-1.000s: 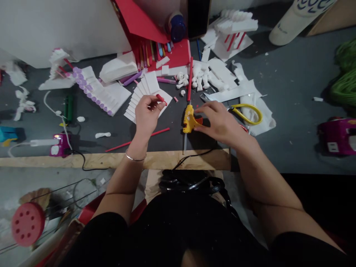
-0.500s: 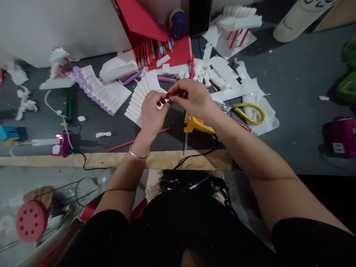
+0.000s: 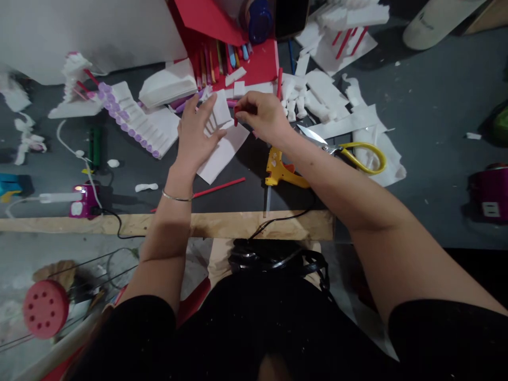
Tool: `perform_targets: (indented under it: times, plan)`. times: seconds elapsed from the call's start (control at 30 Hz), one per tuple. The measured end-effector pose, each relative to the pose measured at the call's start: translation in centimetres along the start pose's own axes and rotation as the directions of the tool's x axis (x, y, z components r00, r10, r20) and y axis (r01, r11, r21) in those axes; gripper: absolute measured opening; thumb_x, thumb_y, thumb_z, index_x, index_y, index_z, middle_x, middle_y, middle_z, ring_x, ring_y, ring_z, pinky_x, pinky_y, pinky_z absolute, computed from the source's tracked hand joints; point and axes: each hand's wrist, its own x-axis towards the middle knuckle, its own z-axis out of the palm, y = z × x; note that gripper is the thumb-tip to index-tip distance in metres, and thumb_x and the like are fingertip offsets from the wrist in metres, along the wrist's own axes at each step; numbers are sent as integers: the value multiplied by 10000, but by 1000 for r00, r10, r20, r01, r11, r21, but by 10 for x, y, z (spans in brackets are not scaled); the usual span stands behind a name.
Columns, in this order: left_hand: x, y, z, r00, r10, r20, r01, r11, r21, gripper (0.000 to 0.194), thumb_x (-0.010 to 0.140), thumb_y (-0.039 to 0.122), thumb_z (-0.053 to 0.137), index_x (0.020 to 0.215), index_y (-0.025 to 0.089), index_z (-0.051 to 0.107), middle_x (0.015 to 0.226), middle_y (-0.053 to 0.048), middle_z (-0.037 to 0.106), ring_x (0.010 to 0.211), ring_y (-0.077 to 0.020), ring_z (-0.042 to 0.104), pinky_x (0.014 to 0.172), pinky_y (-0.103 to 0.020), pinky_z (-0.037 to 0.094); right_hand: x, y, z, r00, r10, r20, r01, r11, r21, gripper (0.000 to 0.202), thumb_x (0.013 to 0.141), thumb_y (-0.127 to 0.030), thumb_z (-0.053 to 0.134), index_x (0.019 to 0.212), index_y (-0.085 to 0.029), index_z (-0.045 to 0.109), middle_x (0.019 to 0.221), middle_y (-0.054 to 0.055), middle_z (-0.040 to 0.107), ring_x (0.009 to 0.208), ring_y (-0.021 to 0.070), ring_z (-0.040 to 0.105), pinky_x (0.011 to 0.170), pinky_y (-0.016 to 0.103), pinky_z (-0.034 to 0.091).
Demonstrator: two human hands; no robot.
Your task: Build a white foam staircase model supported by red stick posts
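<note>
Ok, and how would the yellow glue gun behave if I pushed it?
The yellow glue gun would likely swivel rather than roll, as it lies flat on its side. The black cord nearby may drag on it. The pale stick poking out behind might snag.

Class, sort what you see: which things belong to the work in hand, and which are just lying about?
Belong to the work:
small red piece, pinched by the right hand
white stepped piece, by the left hand
yellow glue gun, probably

Apparently just lying about:
pale bottle
blue jar
red round object, down on the floor side
</note>
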Motion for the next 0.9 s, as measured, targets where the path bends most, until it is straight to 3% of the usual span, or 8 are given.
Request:
perform_targets:
  times: [0.1,0.23,0.4,0.53,0.67,0.8,0.9]
  plan:
    - [7,-6,1,1000,7,7,-6,997,-77,539,518,356,1048,980,370,770,1278,-71,720,1561,-354,366,1079,-455,476,1,4,7,999,21,25,-20,999,-27,186,891,-201,763,825,-267,603,833,-2,726,804,199,669,849,394,567]
    - [9,-10,0,1000,25,15,-23,994,-105,526,523,402,1029,984,392,775,1266,-83,726,1540,-365,417,1031,-472,521,1,7,11,998,16,64,-13,999,-52,197,887,-102,734,844,-260,624,862,1,733,830,205,668,867,399,564]
    - [9,-8,4,1000,0,13,2,990,-144,534,516,358,1019,990,397,776,1282,-77,724,1559,-366,402,1069,-488,521,8,16,10,991,-42,123,56,992,-109,261,971,-338,775,829,-264,569,835,-4,673,882,191,635,868,396,544]
    - [13,-12,6,1000,-5,-29,1,990,-141,546,520,330,1022,1008,378,781,1267,-91,734,1540,-373,432,1093,-499,517,12,5,5,991,-17,134,44,978,-202,324,921,-220,774,760,-286,500,820,9,652,870,220,619,852,420,535]
    - [20,-28,3,993,103,48,-103,995,0,586,617,517,969,1157,407,768,1344,-84,723,1563,-377,419,1183,-559,475,10,-15,1,987,23,160,17,968,-249,362,865,-111,718,704,-285,443,829,16,658,870,233,639,857,407,522]
    - [27,-46,-4,965,189,180,-230,943,242,661,776,766,738,1351,442,700,1524,-50,641,1603,-387,392,1316,-646,336,10,-24,-3,983,47,176,-3,969,-246,323,868,-162,691,707,-287,441,841,20,684,886,241,636,820,386,500]
    - [30,-53,-8,954,215,210,-278,897,344,738,812,795,662,1449,423,654,1612,-49,578,1596,-403,406,1356,-665,270,12,-24,-4,980,67,185,-11,957,-290,296,871,-189,688,707,-291,463,840,13,692,905,244,628,831,383,497]
